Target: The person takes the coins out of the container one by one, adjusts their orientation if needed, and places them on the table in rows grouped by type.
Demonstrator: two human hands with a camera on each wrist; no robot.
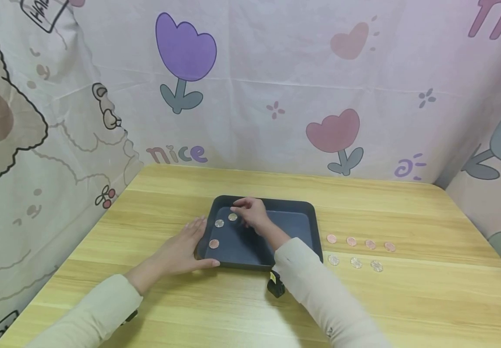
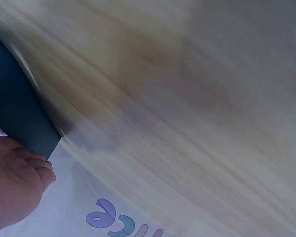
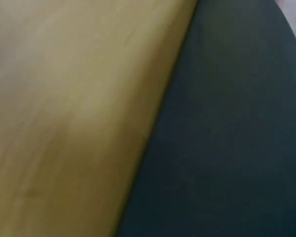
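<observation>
My left hand (image 1: 186,245) rests against the left side of a dark rectangular tray (image 1: 317,232), its thumb along the near rim. In the left wrist view the left hand's fingers (image 2: 34,168) lie at the tray's edge. My right hand (image 1: 254,212) reaches over the tray's far left part, fingers bent, with a silver coin (image 1: 232,217) at its fingertips. The thumb is partly hidden. Another silver coin (image 1: 219,223) and a copper coin (image 1: 213,244) lie on the tray floor nearby. Only the tray wall (image 3: 222,128) and table show in the right wrist view.
Right of the tray, several copper coins (image 1: 351,241) lie in a row on the wooden table (image 1: 424,299). Nearer the front is a row of silver coins (image 1: 356,263). A patterned cloth (image 1: 250,125) hangs behind the table.
</observation>
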